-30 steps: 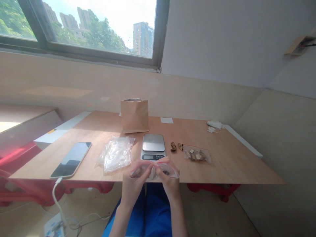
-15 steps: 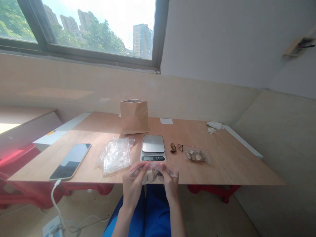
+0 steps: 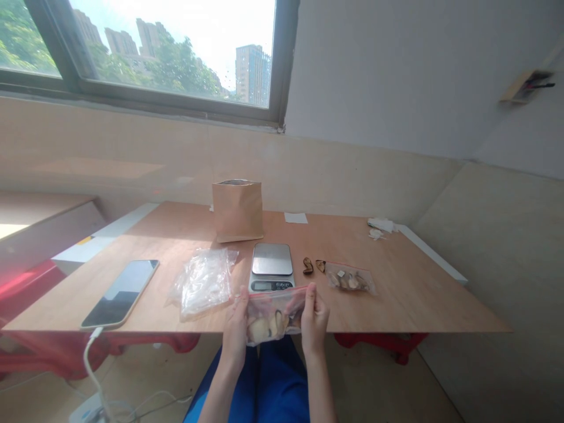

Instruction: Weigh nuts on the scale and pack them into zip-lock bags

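A clear zip bag (image 3: 274, 320) with a red seal strip hangs between my hands, with pale and dark slices, like dried mushroom, inside. My left hand (image 3: 237, 323) is closed on its left end. On the right end my right hand (image 3: 314, 317) grips it, thumb on top. Just beyond the bag stands a digital kitchen scale (image 3: 272, 259) with a bare steel plate; the bag covers its front edge. Right of the scale lie two brown dried pieces (image 3: 307, 266) and a second filled zip bag (image 3: 350, 278).
A stack of clear empty bags (image 3: 206, 283) lies left of the scale. Behind it a brown kraft pouch (image 3: 238, 211) stands open at the top. A phone (image 3: 121, 294) with a charging cable (image 3: 90, 358) is at the left. White scraps (image 3: 381, 225) lie at the back right.
The bag was bunched up with both hands close together over its seal. Now my hands are farther apart, and it is stretched wide with its front face showing.
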Tool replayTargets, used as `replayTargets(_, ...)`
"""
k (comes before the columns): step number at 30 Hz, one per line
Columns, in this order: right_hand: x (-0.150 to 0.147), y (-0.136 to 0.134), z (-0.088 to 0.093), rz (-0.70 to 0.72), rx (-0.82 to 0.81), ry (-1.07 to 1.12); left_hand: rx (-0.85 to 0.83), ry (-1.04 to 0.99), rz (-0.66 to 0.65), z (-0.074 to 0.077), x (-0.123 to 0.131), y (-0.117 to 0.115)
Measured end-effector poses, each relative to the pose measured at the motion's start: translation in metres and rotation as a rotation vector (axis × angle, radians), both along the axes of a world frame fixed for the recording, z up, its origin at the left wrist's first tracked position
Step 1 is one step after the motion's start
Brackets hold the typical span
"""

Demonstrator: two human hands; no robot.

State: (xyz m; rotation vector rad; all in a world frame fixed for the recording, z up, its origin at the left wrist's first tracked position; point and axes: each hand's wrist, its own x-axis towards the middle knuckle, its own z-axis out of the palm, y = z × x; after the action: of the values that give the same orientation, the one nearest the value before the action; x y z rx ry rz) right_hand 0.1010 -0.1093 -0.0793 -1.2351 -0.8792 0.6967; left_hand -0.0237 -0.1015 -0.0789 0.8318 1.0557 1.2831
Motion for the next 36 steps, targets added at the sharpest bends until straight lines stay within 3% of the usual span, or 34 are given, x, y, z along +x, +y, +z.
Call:
replayTargets(5,0.022,0.009,0.009,0.009,-0.031,-0.086,0.034,0.090,-0.149,-0.003,0.000,0.008)
replayTargets(8,0.064,0.017,0.012,-0.129,-0.068,-0.129,0.117,0.182,-0.161,0.003,-0.009,0.019)
replayTargets(13,0.169,0.029,0.000,-0.381,-0.261,-0.361,0.246,0.426,0.112,0.018,-0.039,0.050)
replayTargets(16,0.206,0.033,-0.008,-0.457,-0.423,-0.600,0.317,0.576,0.304,0.020,-0.055,0.082)
replayTargets(18,0.206,0.033,-0.011,-0.623,-0.412,-0.811,0.340,0.646,0.420,0.017,-0.063,0.107)
replayTargets(21,0.180,0.030,-0.017,-0.796,-0.245,-1.090,0.336,0.789,0.480,0.009,-0.072,0.146)
replayTargets(26,0.139,0.023,-0.053,-0.545,-0.158,-1.322,0.236,0.784,0.408,-0.008,-0.085,0.198)
replayTargets(30,0.152,0.032,-0.078,-0.455,-0.228,-1.413,0.199,0.736,0.306,-0.014,-0.098,0.223)
replayTargets(33,0.170,0.048,-0.075,-0.432,-0.285,-1.391,0.154,0.707,0.224,-0.017,-0.108,0.235)
replayTargets(36,0.168,0.063,-0.057,-0.324,-0.342,-1.368,0.201,0.614,0.121,-0.023,-0.112,0.243)
